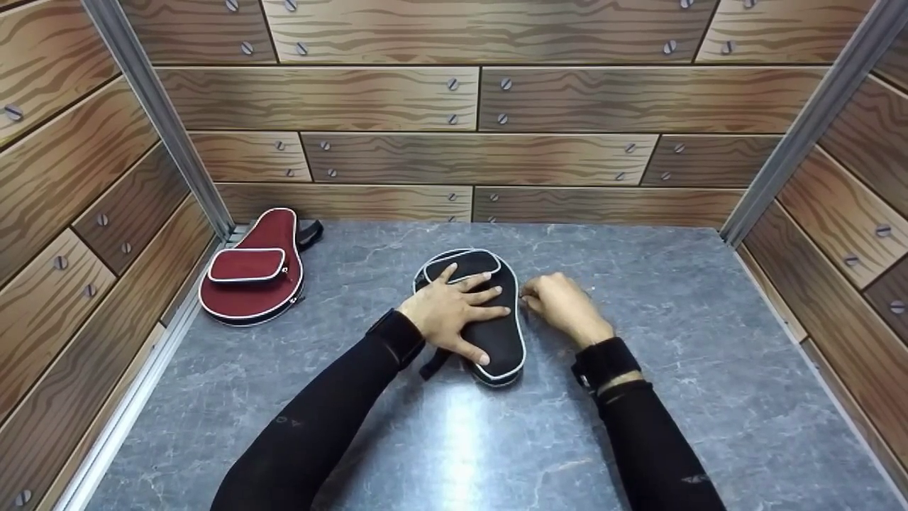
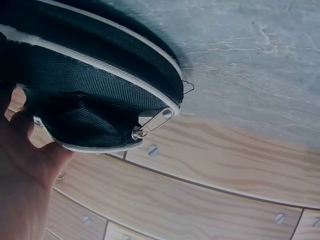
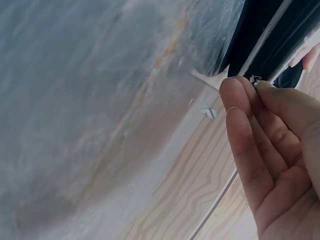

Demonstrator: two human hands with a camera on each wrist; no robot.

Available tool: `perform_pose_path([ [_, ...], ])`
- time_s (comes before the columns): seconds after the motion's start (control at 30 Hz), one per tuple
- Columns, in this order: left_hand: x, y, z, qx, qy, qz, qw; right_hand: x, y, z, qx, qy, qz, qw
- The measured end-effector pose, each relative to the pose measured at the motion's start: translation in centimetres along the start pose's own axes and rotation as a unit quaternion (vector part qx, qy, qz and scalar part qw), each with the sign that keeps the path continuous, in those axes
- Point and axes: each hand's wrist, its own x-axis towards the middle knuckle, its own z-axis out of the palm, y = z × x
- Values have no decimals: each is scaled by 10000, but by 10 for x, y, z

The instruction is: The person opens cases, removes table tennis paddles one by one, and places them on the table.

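Note:
A black paddle-shaped zip case with white piping lies on the grey tabletop, its narrow end toward me. My left hand rests on top of it with fingers spread, partly covering the small front pocket. In the left wrist view, a silver zipper pull hangs at the end of that pocket. At the case's right side, my right hand pinches a small metal zipper pull between thumb and forefinger. Most of that pull is hidden by the fingertips.
A red paddle-shaped case with white piping and a black strap lies at the back left corner. From the black case's left side sticks out a short black strap. Wood-patterned walls enclose the grey tabletop at the back and sides.

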Motion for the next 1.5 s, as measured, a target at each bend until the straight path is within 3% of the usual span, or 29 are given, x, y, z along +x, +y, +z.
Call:
perform_pose_path([
  [0.83,4,-19,2,-295,15,-455,9985,2,-10,4,56,-202,-271,9994],
  [1.5,0,-33,3,-396,-156,-1169,9922,1,-16,5,14,-96,-490,9988],
])
